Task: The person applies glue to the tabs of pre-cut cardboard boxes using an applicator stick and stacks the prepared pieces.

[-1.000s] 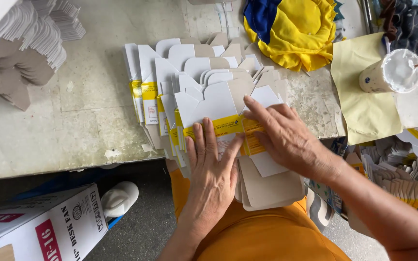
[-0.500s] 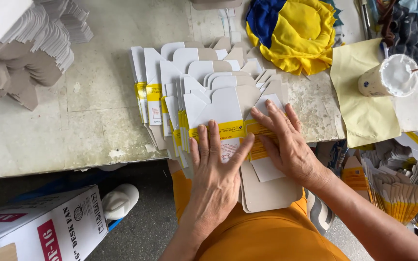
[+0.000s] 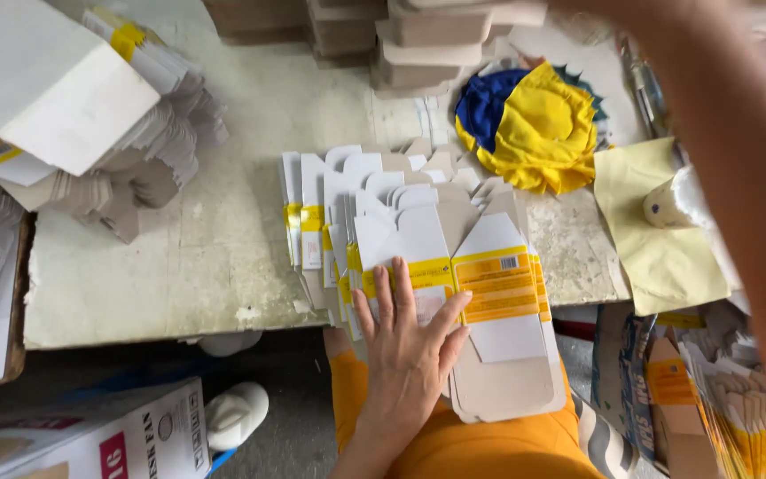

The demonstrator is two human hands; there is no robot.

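Note:
My left hand lies flat, fingers spread, on a fanned pile of flat white carton blanks with yellow bands, at the table's near edge. Beside my fingers, the top blank has its yellow panel and grey flaps showing and hangs over my orange-clad lap. My right forearm is raised across the right side of the view. It reaches toward the top edge, and the hand itself is out of the frame.
More folded blanks are heaped at the far left, with grey stacks at the back. A yellow-and-blue cloth, pale yellow paper and a cup lie to the right. A cardboard box and a white shoe are on the floor.
My right hand has lifted off the blanks and swung up toward the top right. The left hand still presses on the pile. The view has shifted closer and to the left.

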